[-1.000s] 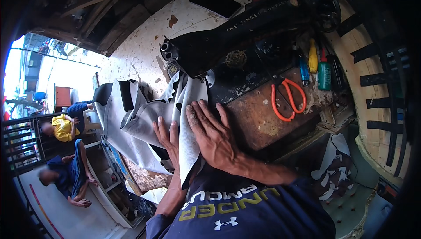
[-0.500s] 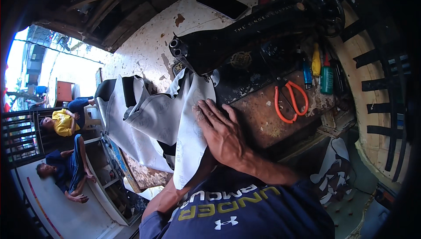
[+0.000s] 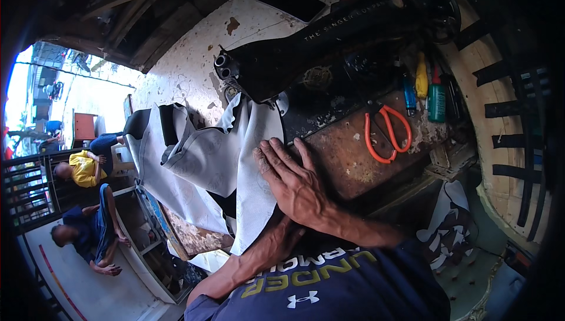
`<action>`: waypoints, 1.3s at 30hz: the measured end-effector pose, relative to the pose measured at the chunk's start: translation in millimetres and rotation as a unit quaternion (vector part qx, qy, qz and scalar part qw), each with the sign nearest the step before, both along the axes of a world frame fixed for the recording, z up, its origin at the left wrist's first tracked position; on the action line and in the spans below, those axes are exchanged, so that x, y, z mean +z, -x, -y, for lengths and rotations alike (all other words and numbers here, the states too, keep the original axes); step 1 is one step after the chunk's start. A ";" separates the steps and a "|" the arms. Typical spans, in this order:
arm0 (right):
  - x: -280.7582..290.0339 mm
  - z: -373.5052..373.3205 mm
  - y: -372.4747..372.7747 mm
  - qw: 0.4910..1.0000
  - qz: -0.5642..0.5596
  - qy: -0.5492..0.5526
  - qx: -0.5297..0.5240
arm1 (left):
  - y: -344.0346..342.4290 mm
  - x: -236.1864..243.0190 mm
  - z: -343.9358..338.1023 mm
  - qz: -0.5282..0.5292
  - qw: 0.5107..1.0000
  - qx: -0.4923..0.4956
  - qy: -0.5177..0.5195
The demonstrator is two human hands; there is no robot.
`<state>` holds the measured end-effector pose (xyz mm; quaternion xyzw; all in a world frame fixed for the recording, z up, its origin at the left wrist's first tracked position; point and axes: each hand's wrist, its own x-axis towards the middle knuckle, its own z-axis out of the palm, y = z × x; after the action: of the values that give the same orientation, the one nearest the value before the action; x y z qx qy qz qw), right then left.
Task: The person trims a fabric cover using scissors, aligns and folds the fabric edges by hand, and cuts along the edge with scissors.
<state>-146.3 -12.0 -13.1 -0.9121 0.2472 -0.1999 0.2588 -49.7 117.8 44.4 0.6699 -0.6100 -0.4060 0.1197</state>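
My right hand (image 3: pixel 294 180) lies flat, fingers stretched out, on the edge of a pale grey-white sheet with faint print and black pieces (image 3: pixel 203 165), perhaps fabric or synthetic leather. The sheet runs up under the head of a black sewing machine (image 3: pixel 318 50), where the needle area is hidden. Close to my body, my left hand (image 3: pixel 286 234) sits below my right wrist, beside the sheet's lower corner. Its fingers are hidden.
Right of my hand lie orange-handled scissors (image 3: pixel 388 135). Beyond them are a green bottle (image 3: pixel 436 102), a yellow-handled tool (image 3: pixel 421 77) and a blue item (image 3: pixel 409 94). A dark phone (image 3: pixel 291 2) rests behind the machine. Two people (image 3: pixel 88 168) sit at the left.
More of my left forearm and hand shows now, drawn from behind the sheet toward my body. My right hand stays flat on the sheet. The whole view has shifted slightly.
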 end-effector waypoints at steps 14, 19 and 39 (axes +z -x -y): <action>-0.9 -6.6 7.6 1.000 -0.003 -0.007 -0.018 | -85.6 93.1 68.7 -0.281 0.937 -0.173 0.116; -11.0 -7.6 9.5 0.995 -0.055 0.078 0.004 | -106.3 8.9 120.4 0.228 0.939 -0.126 0.224; -2.6 -37.3 40.3 0.992 0.090 0.022 -0.087 | -112.6 -15.5 129.6 0.245 0.923 -0.187 0.231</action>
<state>-186.6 25.3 -15.6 -0.8710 0.2971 -0.3084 0.2410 62.8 -11.8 28.9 0.5757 -0.8115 -0.0924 0.0396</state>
